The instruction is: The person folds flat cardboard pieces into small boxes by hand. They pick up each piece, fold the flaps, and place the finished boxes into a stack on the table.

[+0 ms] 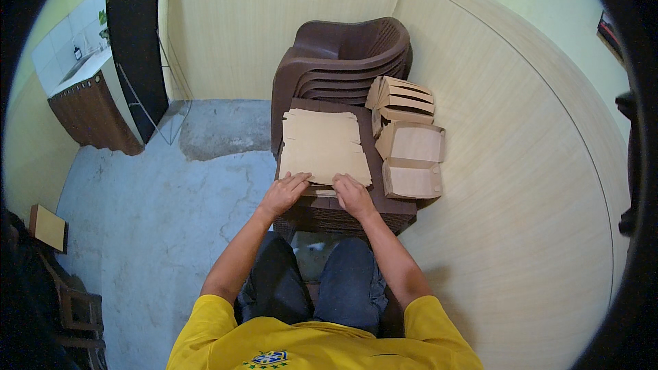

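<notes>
The left hand (pixel 279 196) and the right hand (pixel 354 196) were apart from each other, palms down, at the near edge of a stack of flat cardboard blanks (pixel 322 140). Fingers of both lay on the top sheet near its left and right near corners; whether the thumbs were clamped underneath could not be told. The blanks were matt, smooth tan board, roughly rectangular, with short slits and notched tabs along their sides, and their layered edges showed at the near side.

They rested on the seat of a stack of brown plastic armchairs (pixel 343 65), whose curved arms and backs nested in ridged layers at the far end. The near side of the stack had a woven-looking texture. On the right of the blanks stood an open cardboard box (pixel 414 142), its two shallow, straight-walled trays hinged along a crease and paler inside. Just beyond it were folded cardboard boxes (pixel 406 99), set close together with dark gaps between.

Dark denim trousers (pixel 351 284) and a bright yellow shirt (pixel 308 346) showed at the near side. The painted blue floor (pixel 164 233) spread left, scuffed, with a rough grey patch farther off. Pale wood-grain panelling (pixel 521 164) covered the right wall, and a gathered brown curtain (pixel 96 115) hung at far left.
</notes>
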{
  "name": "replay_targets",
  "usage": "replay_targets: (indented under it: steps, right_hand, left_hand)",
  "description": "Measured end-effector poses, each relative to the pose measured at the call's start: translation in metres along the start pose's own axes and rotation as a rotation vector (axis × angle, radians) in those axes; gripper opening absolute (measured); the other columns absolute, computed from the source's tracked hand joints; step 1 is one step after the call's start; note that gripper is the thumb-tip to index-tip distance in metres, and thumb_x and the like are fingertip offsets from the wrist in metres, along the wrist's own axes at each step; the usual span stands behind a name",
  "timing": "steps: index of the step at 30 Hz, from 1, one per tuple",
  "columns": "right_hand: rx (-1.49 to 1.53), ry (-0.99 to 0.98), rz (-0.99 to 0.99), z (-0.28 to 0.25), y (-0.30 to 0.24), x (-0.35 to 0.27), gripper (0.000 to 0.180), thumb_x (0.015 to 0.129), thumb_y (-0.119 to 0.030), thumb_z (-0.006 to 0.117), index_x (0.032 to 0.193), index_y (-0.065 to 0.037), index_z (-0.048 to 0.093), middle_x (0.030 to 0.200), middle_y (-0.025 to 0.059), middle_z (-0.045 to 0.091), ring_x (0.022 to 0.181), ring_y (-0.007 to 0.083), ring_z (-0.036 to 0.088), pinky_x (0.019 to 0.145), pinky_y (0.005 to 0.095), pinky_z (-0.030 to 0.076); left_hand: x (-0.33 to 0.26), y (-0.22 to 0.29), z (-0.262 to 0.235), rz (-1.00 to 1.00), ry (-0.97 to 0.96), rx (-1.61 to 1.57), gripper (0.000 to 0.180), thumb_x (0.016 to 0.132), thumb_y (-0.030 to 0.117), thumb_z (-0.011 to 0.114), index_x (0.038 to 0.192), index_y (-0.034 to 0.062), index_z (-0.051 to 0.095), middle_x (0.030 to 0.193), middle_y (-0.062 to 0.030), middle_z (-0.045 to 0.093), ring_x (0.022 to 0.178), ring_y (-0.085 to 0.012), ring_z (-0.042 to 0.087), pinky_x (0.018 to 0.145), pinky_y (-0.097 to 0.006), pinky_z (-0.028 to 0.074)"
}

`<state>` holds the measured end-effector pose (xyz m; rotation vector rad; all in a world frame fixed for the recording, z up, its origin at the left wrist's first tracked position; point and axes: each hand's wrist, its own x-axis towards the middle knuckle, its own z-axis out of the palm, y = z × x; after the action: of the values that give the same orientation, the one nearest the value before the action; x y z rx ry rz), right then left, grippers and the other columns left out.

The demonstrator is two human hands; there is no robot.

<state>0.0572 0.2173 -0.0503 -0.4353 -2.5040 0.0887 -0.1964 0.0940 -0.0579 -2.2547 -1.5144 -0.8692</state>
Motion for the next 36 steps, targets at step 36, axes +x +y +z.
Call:
replay_targets:
  steps: [36]
  right_hand:
    - [-0.039,-0.089,-0.071,-0.023,-0.012,0.014,0.016,0.089,-0.018,0.080,0.097,-0.004,0.078,0.130,0.0096,0.073,0.115,0.0298,0.068,0.093,0.0419,0.060]
  left_hand:
    - [0.000,0.006,-0.003,-0.076,-0.075,-0.083,0.020,0.095,0.025,0.075,0.103,0.0077,0.079,0.129,-0.0048,0.069,0.132,-0.0268,0.061,0.120,-0.057,0.047]
